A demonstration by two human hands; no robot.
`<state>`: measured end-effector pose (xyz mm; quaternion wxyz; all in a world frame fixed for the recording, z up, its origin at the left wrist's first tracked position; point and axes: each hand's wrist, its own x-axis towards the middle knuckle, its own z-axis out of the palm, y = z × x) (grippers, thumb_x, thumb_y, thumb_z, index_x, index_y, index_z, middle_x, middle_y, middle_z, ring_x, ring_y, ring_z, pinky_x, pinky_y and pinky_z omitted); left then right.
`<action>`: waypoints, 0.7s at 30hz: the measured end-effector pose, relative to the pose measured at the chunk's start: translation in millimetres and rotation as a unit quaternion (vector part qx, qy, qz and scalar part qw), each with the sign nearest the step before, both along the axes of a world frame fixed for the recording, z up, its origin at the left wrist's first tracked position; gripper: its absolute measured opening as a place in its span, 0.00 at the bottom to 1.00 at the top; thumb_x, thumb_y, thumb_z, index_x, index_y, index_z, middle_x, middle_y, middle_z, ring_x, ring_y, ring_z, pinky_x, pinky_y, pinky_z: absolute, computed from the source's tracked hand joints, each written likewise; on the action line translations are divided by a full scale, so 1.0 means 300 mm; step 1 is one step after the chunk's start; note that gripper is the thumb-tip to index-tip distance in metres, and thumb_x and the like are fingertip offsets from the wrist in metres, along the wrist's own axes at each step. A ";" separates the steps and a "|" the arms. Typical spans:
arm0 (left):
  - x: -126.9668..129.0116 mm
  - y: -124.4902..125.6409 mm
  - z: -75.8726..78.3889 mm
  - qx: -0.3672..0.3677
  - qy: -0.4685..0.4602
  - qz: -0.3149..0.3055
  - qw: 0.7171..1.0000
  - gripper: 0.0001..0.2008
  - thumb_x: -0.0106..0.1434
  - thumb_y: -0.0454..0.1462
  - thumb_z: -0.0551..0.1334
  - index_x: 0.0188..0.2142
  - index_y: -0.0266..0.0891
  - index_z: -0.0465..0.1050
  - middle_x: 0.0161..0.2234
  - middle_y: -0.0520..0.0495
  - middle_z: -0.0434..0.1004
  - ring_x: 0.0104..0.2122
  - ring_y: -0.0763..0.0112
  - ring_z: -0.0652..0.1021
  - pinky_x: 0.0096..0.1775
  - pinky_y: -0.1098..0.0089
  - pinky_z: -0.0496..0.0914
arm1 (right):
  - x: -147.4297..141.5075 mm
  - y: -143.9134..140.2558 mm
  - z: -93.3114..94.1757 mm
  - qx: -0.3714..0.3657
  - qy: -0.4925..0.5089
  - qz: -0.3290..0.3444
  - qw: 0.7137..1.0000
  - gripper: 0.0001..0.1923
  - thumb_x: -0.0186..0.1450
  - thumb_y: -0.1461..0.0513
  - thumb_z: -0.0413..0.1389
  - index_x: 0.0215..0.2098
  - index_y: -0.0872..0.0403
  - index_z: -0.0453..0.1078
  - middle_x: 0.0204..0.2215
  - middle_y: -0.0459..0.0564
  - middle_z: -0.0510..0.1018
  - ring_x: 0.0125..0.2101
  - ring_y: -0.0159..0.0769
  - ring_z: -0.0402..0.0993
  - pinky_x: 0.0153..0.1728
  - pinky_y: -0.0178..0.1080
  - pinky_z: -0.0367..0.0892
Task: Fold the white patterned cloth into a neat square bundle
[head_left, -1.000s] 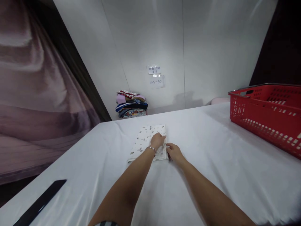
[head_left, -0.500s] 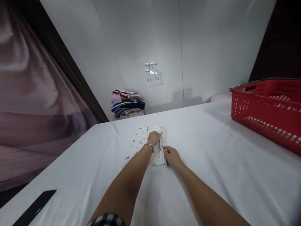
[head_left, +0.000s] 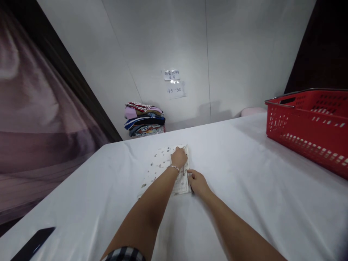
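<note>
Left forearm (head_left: 153, 203) covers part of the printed cloth (head_left: 160, 163); most fingertips of the left hand (head_left: 179, 157) are hidden by the hand itself. Right hand (head_left: 198, 182): lower fingers out of sight, hold on cloth edge indeterminate. Red basket (head_left: 307, 128) cropped at right edge; dark flat object (head_left: 34, 244) and checked sleeve (head_left: 125, 254) cropped at bottom. Upper paper (head_left: 172, 75): writing blurred. Pale pink object (head_left: 252, 111) partly hidden behind table (head_left: 231, 163).

Both arms (head_left: 152, 203) reach forward, left hand (head_left: 179, 157) curled, right hand (head_left: 199, 182) just beside it.
</note>
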<state>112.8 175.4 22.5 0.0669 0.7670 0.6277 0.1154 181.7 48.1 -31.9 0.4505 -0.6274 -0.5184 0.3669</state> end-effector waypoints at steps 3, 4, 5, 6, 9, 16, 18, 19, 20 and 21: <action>0.008 0.012 0.005 -0.004 0.013 0.010 1.000 0.12 0.60 0.40 0.53 0.38 0.39 0.72 0.46 0.41 0.66 0.40 0.62 0.75 0.41 0.64 0.66 | -0.001 -0.006 0.012 0.000 0.005 -0.001 1.000 0.20 0.58 0.64 0.48 0.48 0.56 0.70 0.23 0.45 0.74 0.21 0.29 0.65 0.24 0.31 0.59; 0.011 0.014 0.006 -0.007 0.017 0.011 1.000 0.13 0.61 0.42 0.53 0.38 0.39 0.72 0.46 0.41 0.66 0.41 0.62 0.75 0.41 0.64 0.66 | -0.002 -0.007 0.013 0.001 0.007 -0.001 1.000 0.20 0.58 0.64 0.48 0.48 0.57 0.70 0.23 0.45 0.74 0.21 0.29 0.65 0.24 0.31 0.59; 0.014 0.016 0.008 -0.009 0.020 0.012 1.000 0.14 0.61 0.43 0.53 0.38 0.38 0.73 0.47 0.41 0.66 0.41 0.61 0.75 0.42 0.64 0.67 | -0.002 -0.008 0.014 0.002 0.007 -0.002 1.000 0.20 0.58 0.64 0.48 0.47 0.57 0.70 0.23 0.45 0.74 0.21 0.29 0.65 0.24 0.31 0.59; 0.017 0.018 0.009 -0.011 0.024 0.013 1.000 0.15 0.60 0.43 0.53 0.38 0.38 0.73 0.47 0.40 0.66 0.41 0.61 0.75 0.42 0.64 0.67 | -0.002 -0.007 0.012 0.002 0.007 -0.003 1.000 0.20 0.58 0.63 0.48 0.47 0.56 0.70 0.23 0.45 0.74 0.21 0.29 0.65 0.23 0.31 0.59; 0.030 0.024 0.011 -0.019 0.030 0.024 0.999 0.16 0.60 0.42 0.53 0.40 0.35 0.73 0.49 0.37 0.65 0.42 0.58 0.75 0.42 0.62 0.67 | -0.003 -0.002 0.003 0.003 0.002 -0.007 1.000 0.19 0.58 0.63 0.48 0.46 0.55 0.71 0.22 0.44 0.74 0.21 0.30 0.65 0.23 0.31 0.58; 0.041 0.065 0.001 -0.047 0.017 0.047 0.998 0.16 0.60 0.38 0.55 0.42 0.30 0.73 0.50 0.31 0.67 0.44 0.56 0.75 0.41 0.64 0.68 | -0.003 0.003 -0.006 0.012 -0.011 -0.006 1.000 0.19 0.58 0.64 0.48 0.45 0.55 0.72 0.24 0.46 0.76 0.23 0.31 0.67 0.26 0.31 0.60; 0.030 0.082 -0.004 -0.064 0.010 0.046 0.997 0.15 0.61 0.40 0.56 0.40 0.30 0.73 0.47 0.31 0.70 0.44 0.55 0.74 0.41 0.64 0.68 | -0.003 0.003 -0.005 0.012 -0.013 -0.008 1.000 0.19 0.58 0.64 0.48 0.45 0.54 0.72 0.25 0.46 0.76 0.24 0.31 0.67 0.27 0.32 0.61; 0.024 0.091 -0.007 -0.072 0.008 0.042 0.996 0.15 0.61 0.40 0.57 0.39 0.29 0.74 0.45 0.32 0.72 0.45 0.55 0.74 0.42 0.65 0.67 | -0.003 0.003 -0.005 0.012 -0.013 -0.009 1.000 0.19 0.58 0.64 0.48 0.45 0.54 0.72 0.25 0.46 0.76 0.24 0.31 0.68 0.28 0.32 0.61; 0.017 0.099 -0.010 -0.079 0.005 0.037 0.996 0.15 0.61 0.41 0.57 0.38 0.29 0.74 0.44 0.33 0.73 0.45 0.55 0.74 0.42 0.65 0.67 | -0.003 0.004 -0.005 0.012 -0.012 -0.009 1.000 0.19 0.57 0.65 0.48 0.45 0.55 0.72 0.26 0.46 0.77 0.25 0.32 0.68 0.28 0.32 0.61; 0.012 0.106 -0.013 -0.084 0.002 0.031 0.996 0.15 0.62 0.42 0.57 0.40 0.30 0.73 0.44 0.35 0.73 0.45 0.56 0.74 0.43 0.64 0.68 | -0.003 0.004 -0.005 0.014 -0.013 -0.010 1.000 0.19 0.57 0.65 0.49 0.45 0.55 0.72 0.26 0.46 0.77 0.25 0.32 0.69 0.28 0.32 0.62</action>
